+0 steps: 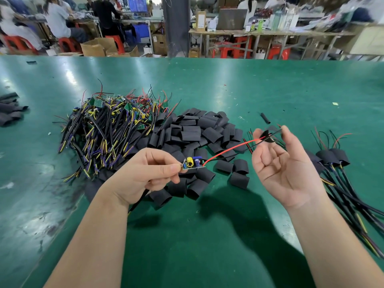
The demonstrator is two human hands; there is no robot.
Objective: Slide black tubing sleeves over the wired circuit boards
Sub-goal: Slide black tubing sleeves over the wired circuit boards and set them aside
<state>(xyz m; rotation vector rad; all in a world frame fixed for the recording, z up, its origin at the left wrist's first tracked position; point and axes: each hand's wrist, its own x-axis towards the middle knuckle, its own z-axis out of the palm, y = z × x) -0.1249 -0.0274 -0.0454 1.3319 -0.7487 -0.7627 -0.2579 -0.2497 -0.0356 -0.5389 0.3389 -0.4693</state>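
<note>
Bench matting [207, 246], green and glossy, ends at a straight far edge just short of the red stools. A seam cuts slantwise across its near left corner. The widest bare stretch is near the person, between the two forearms. Farther out, a tangle of wired boards [108, 129] sits on the left, touching a heap of black tubing sleeves [191, 132] in the middle. A bundle of already sleeved boards [332, 157] lies to the right.

The left hand [145, 175] pinches one circuit board [194, 163] by its end between thumb and forefinger, held above the heap. Its red wire [228, 149] and black wire [259, 143] stretch across to the right hand [282, 171]. That hand is palm up, its thumb and forefinger tips gripping a blurred black sleeve [268, 136] at the wire ends, well apart from the board.
</note>
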